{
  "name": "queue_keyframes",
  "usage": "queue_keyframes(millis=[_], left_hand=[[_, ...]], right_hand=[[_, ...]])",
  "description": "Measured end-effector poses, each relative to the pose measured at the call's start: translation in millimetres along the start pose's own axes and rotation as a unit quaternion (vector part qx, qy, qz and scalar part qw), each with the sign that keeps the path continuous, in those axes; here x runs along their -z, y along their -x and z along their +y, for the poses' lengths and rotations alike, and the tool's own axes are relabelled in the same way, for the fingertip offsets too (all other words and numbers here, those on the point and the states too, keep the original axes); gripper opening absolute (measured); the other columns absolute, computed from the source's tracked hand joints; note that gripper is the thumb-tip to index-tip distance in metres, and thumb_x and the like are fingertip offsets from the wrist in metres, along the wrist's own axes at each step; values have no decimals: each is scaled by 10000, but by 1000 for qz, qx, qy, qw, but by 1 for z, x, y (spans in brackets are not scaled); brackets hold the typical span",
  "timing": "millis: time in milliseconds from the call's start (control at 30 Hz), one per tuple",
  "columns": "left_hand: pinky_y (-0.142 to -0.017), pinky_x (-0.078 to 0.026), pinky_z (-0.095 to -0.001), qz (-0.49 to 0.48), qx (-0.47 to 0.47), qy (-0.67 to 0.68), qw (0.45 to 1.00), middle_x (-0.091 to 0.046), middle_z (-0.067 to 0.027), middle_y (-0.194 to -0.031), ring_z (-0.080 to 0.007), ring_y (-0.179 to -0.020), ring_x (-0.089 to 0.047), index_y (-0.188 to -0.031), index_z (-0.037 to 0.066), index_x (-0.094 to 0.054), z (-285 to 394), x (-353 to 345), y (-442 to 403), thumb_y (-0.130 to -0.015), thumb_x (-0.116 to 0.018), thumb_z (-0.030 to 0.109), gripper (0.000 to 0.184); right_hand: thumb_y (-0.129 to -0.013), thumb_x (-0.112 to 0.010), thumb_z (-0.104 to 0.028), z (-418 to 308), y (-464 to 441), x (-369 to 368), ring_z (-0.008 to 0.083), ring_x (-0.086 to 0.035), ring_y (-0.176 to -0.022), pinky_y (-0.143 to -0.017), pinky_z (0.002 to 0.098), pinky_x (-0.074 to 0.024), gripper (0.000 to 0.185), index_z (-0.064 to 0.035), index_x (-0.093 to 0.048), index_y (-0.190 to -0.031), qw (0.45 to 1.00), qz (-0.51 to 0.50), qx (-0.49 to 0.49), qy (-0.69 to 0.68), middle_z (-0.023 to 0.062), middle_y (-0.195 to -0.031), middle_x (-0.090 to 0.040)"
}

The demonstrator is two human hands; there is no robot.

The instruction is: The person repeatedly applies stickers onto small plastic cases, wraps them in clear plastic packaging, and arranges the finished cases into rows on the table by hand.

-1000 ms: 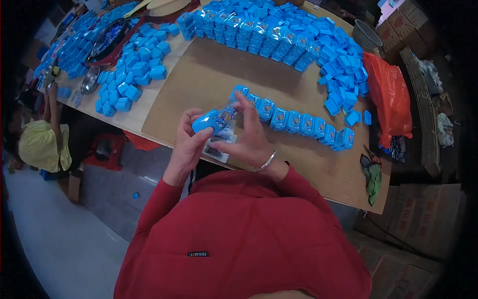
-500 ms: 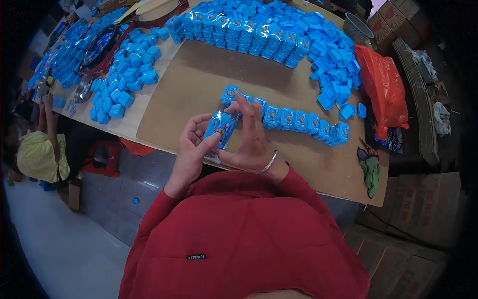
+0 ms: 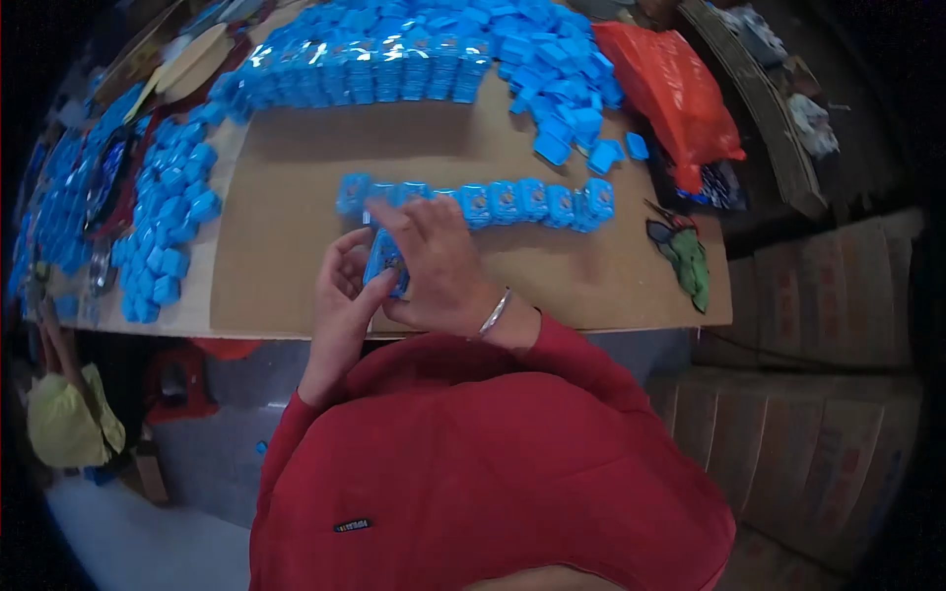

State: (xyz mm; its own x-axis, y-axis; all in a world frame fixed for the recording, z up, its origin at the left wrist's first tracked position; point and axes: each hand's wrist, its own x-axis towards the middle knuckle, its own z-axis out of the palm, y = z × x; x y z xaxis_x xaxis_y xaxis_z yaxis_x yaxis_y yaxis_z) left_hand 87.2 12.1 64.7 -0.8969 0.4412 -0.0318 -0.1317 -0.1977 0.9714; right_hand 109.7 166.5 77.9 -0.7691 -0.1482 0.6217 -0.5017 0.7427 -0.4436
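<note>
A blue box (image 3: pixel 382 264) with a printed picture is upright between my hands, close to the table's front edge. My left hand (image 3: pixel 345 288) grips it from the left, thumb across its lower part. My right hand (image 3: pixel 440 258) lies against its right side, with the fingers over the top; part of the box is hidden behind them. Just beyond my hands a row of wrapped blue boxes (image 3: pixel 505 202) runs to the right across the brown board (image 3: pixel 296 286).
Stacked blue packs (image 3: pixel 370 74) stand at the back, with loose blue trays (image 3: pixel 562 79) right of them. Blue boxes (image 3: pixel 168 222) lie left. A red bag (image 3: pixel 675 94) and a green cloth (image 3: pixel 687 266) are right. A person in yellow (image 3: pixel 71 419) is far left.
The view has turned, so the table looks straighter. The box has turned from its plain blue side to its printed side, and my right hand has come over it.
</note>
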Motion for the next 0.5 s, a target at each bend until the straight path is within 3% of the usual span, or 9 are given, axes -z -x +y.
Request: queue_keyframes(millis=[67,100,133,300,333,400,500], left_hand=[[-839,-470,-264,-37,1,-48,998,-561,-83,-1074,-138,-965,-558,-1332,26,-373,-4,-5,3,-846,-647,75,561],[-902,-412,-298,-38,-19,-60,997,-573,-73,-1105,-150,-1021,-544,-1372,50,-361,-11,-2,4,-877,-595,126,553],[-899,-407,-298,-19,-15,-80,997,-572,-78,-1115,-153,-1020,-543,-1371,48,-364,-13,2,4,-888,-585,151,541],[-890,-406,-295,31,9,-99,995,-577,-89,-1129,-158,-1007,-547,-1347,45,-394,-29,35,3,-911,-576,214,502],[-902,-404,-266,39,26,-79,996,-566,-75,-1097,-135,-1030,-515,-1329,48,-391,-24,36,4,-890,-602,128,493],[-895,-410,-268,45,34,-74,996,-563,-77,-1102,-134,-1017,-521,-1331,47,-389,-29,44,6,-888,-603,124,498],[-873,-428,-279,68,25,-93,993,-579,-79,-1085,-147,-993,-548,-1308,39,-431,-38,59,5,-891,-609,138,463]], right_hand=[[-549,-729,-166,24,5,33,365,-471,-1030,-927,463,-367,834,-65,-410,-1313,996,-60,-24,57,177,-1064,-483],[-554,-721,-162,38,5,52,364,-471,-1031,-919,453,-376,820,-64,-414,-1308,992,-93,-33,78,178,-1064,-484],[-565,-700,-149,58,4,77,355,-475,-1025,-902,423,-389,804,-78,-414,-1313,983,-141,-91,70,169,-1063,-488],[-585,-711,-154,135,22,141,333,-451,-1114,-968,496,-327,797,-122,-414,-1324,929,-268,-159,199,141,-1141,-474],[-590,-718,-162,144,27,141,333,-433,-1147,-988,503,-306,797,-124,-413,-1325,919,-286,-171,213,143,-1174,-463],[-599,-731,-177,158,35,138,333,-396,-1215,-1027,516,-263,795,-127,-412,-1326,897,-320,-193,238,148,-1241,-443],[-580,-773,-224,164,44,137,314,-369,-1234,-1011,527,-261,814,-134,-424,-1310,905,-294,-174,253,139,-1236,-437]])
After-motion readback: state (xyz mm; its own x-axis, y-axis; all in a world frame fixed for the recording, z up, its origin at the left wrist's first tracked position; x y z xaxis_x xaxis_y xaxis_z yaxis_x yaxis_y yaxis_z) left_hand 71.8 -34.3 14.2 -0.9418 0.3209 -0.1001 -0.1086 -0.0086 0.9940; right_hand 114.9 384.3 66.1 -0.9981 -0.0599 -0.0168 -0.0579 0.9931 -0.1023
